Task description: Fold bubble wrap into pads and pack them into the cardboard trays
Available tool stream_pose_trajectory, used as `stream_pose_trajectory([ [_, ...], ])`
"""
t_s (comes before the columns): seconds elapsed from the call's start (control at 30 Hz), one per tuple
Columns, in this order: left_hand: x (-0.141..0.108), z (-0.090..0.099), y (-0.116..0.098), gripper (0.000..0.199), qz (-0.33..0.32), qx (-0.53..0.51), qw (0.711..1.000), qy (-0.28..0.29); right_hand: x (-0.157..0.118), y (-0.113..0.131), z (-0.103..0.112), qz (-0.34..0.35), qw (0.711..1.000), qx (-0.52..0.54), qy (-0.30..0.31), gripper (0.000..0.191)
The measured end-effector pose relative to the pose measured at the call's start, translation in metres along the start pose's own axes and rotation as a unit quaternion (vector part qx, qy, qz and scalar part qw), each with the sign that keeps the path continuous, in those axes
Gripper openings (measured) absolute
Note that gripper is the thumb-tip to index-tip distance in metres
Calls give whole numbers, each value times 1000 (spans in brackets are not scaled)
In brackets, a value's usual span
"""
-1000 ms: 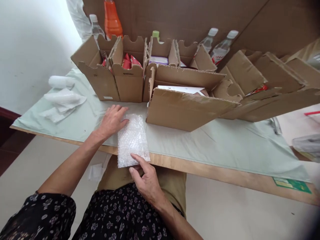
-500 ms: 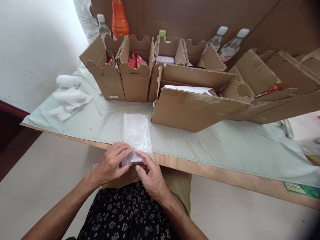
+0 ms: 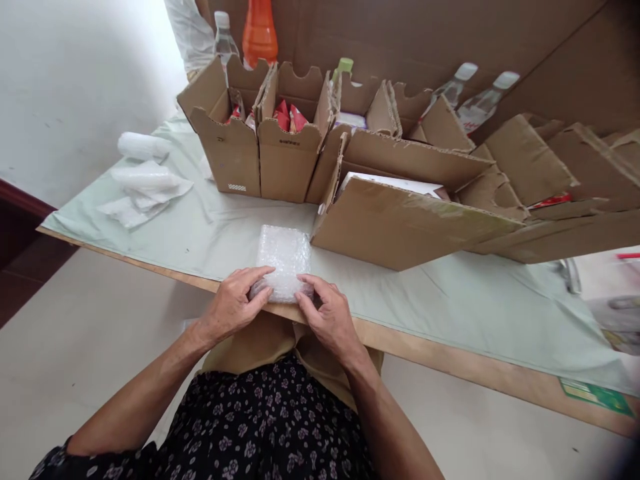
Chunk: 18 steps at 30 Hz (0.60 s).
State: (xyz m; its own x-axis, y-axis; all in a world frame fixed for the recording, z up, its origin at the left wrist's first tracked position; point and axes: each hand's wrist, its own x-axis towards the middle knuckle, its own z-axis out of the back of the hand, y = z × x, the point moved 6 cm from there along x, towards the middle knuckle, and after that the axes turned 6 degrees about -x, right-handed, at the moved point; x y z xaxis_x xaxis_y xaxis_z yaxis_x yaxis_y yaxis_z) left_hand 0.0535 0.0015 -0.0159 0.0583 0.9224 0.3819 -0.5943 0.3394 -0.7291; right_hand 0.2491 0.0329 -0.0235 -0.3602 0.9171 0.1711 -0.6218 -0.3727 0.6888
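A clear bubble wrap bundle (image 3: 284, 257) lies at the table's front edge, its near end folded over into a thicker roll. My left hand (image 3: 237, 295) grips the left side of that fold, thumb in front and fingers on top. On the right side my right hand (image 3: 327, 309) pinches the fold the same way. Whatever may be inside the wrap cannot be made out.
Cardboard boxes stand along the back, a wide one (image 3: 400, 227) closest to the bundle. Behind them are an orange bottle (image 3: 260, 33) and several clear bottles. Bubble wrap rolls (image 3: 145, 177) lie at the left. The wooden table edge (image 3: 400, 340) runs in front of me.
The near end of the bubble wrap has been folded over away from me, so the bundle is shorter. My hands have moved apart to its two sides. The view has shifted slightly.
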Motion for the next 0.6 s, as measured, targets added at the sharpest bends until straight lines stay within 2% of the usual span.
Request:
stream_pose_trajectory([
  [0.07, 2, -2, 3, 40, 27, -20, 999, 9, 5, -3, -4, -20, 1000, -4, -5, 27],
  [0.13, 2, -3, 6, 47, 46, -37, 998, 20, 6, -5, -6, -32, 999, -10, -3, 30],
  [0.23, 2, -3, 10, 47, 74, -40, 996, 2, 4, -3, -5, -22, 999, -35, -11, 35],
  [0.3, 3, -4, 14, 45, 86, -32, 996, -14, -2, 6, 4, 16, 994, -79, -69, 34],
  [0.4, 7, -10, 17, 45, 81, -25, 996, -16, -17, 27, 17, 103, 966, -159, -178, 29],
  [0.43, 8, -11, 17, 46, 76, -24, 997, -15, -20, 33, 17, 133, 959, -176, -177, 29],
  [0.47, 10, -12, 18, 46, 72, -24, 997, -14, -21, 38, 13, 160, 957, -188, -151, 29],
  [0.53, 11, -13, 17, 45, 60, -22, 998, -15, -17, 40, 0, 197, 956, -206, -69, 29],
  [0.6, 9, -9, 12, 42, 39, -12, 999, -33, -10, 37, -8, 203, 955, -213, -16, 25],
])
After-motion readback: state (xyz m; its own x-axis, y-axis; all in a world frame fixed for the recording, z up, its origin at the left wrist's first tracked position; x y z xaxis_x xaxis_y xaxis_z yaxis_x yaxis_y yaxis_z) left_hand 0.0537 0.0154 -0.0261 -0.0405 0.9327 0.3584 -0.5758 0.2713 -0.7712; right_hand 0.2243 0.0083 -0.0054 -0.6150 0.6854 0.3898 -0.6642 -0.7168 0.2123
